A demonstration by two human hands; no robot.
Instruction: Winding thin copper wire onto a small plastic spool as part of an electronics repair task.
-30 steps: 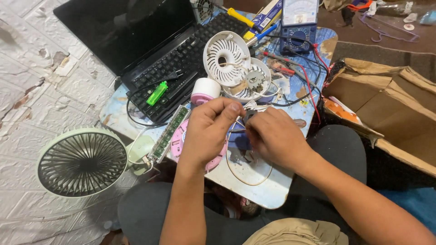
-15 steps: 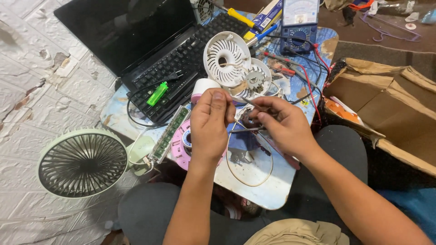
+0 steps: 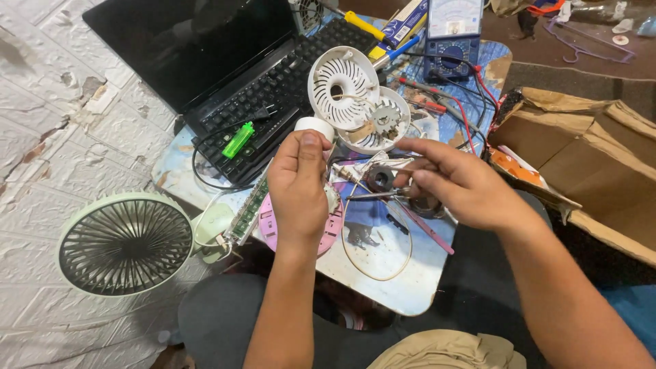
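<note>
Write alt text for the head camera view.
Over a cluttered small table, the left hand holds a white cylinder while the right hand pinches a thin metal tool. A laptop and green fan sit nearby.

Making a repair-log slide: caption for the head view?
Left hand lifts a white cylinder; right hand fingers a small dark motor above the cluttered table.
</note>
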